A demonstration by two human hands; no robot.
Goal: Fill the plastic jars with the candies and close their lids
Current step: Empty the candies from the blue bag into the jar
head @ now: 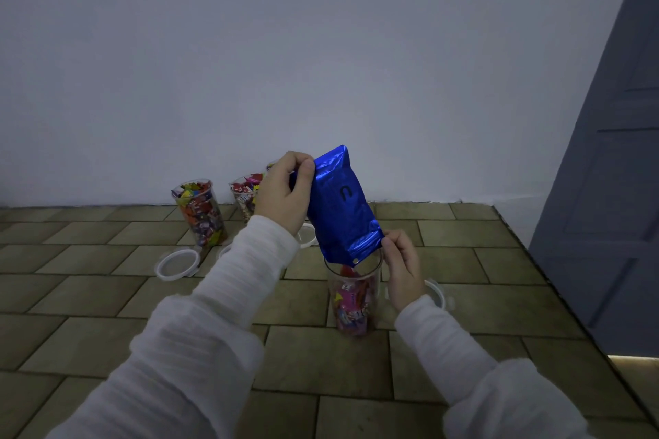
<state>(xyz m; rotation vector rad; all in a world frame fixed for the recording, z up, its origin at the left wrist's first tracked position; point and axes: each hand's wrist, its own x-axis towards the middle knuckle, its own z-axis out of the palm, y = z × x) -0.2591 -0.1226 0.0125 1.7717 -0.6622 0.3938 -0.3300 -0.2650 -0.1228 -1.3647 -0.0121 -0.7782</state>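
We see the left hand (285,194) gripping the upturned blue foil bag (340,205), right hand (403,269) pinching its mouth over the clear jar (353,299) of candies (351,306).

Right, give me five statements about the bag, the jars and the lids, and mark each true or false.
1. Both hands hold the blue bag. True: the left hand grips its upper end, the right hand pinches its lower corner.
2. The bag is tipped over the near jar. True.
3. The near jar is empty. False: it already holds candies.
4. The left jar has its lid on. False: it stands open, full of candies, and a white lid lies on the floor beside it.
5. The bag is red. False: it is shiny blue.
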